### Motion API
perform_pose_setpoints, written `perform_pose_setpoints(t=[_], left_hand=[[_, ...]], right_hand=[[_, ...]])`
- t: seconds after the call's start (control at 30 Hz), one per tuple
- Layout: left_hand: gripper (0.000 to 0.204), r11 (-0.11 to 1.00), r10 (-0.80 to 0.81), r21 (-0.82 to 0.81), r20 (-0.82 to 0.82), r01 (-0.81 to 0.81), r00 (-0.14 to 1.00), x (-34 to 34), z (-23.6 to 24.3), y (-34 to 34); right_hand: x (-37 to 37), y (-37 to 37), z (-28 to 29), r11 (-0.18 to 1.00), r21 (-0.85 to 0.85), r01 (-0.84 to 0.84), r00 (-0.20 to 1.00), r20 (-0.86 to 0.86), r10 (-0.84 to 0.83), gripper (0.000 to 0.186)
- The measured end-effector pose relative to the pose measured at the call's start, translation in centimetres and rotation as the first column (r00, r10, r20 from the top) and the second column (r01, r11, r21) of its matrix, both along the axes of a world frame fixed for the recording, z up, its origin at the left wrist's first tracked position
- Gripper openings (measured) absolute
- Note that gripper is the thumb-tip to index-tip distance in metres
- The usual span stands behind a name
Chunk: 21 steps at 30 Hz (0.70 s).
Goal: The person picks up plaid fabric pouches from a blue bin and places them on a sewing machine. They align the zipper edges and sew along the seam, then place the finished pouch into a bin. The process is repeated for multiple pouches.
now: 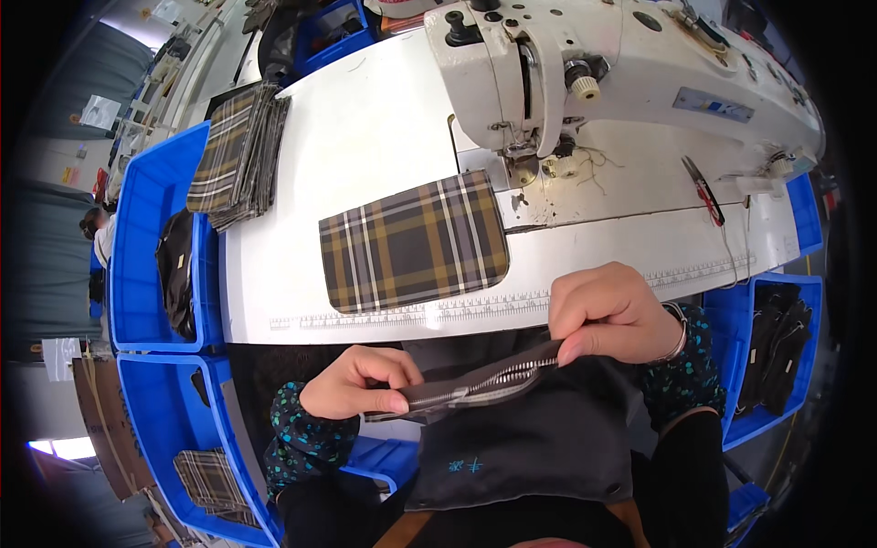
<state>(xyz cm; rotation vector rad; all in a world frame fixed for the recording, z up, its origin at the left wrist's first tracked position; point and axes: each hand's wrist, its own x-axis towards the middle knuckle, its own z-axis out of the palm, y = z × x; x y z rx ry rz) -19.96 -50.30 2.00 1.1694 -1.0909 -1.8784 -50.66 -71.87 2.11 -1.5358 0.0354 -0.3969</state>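
Note:
Above my lap, a dark brown zippered strip (489,376) is stretched between both hands, slanting up to the right. Its metal teeth show along the middle, parted toward the right end. My left hand (358,382) pinches the left end between thumb and fingers. The right end is gripped by my right hand (610,315), thumb on top. Whether the strip is joined to a larger piece beneath is hard to see against my dark apron (530,447). Beyond my hands, a plaid fabric panel (411,245) with rounded corners lies flat on the white table (365,119).
A white sewing machine (639,73) stands at the back right. Red-handled thread snips (705,196) lie beside it. A stack of plaid panels (239,155) rests at the table's left edge. Blue bins (164,283) line the left; another blue bin (808,365) holds dark pieces at right.

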Motion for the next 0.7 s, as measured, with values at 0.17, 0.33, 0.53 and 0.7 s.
perform_pose_setpoints(t=[0.17, 0.33, 0.53, 0.7], left_hand=[[0.032, 0.997, -0.064, -0.038, -0.097, 0.061, 0.993, -3.2, -1.4, -0.9], [0.019, 0.980, 0.007, 0.201, -0.044, 0.002, 0.999, -5.4, -2.2, -0.9], [0.021, 0.995, -0.089, 0.047, -0.010, 0.089, 0.996, -4.5, -1.3, -1.4], [0.019, 0.985, -0.089, -0.119, 0.257, 0.123, 0.962, -0.6, 1.7, 0.4]], right_hand=[[2.4, 2.3, -0.6, 0.997, -0.024, -0.071, 0.994, -0.080, 0.069, 0.018], [2.9, 3.6, -2.4, 0.970, 0.081, -0.230, 0.947, -0.211, 0.242, 0.029], [2.2, 3.0, -1.5, 0.948, 0.216, -0.236, 0.946, -0.172, 0.275, 0.024], [-0.9, 0.1, -0.4, 0.978, 0.206, -0.021, 0.998, -0.053, 0.033, 0.015]])
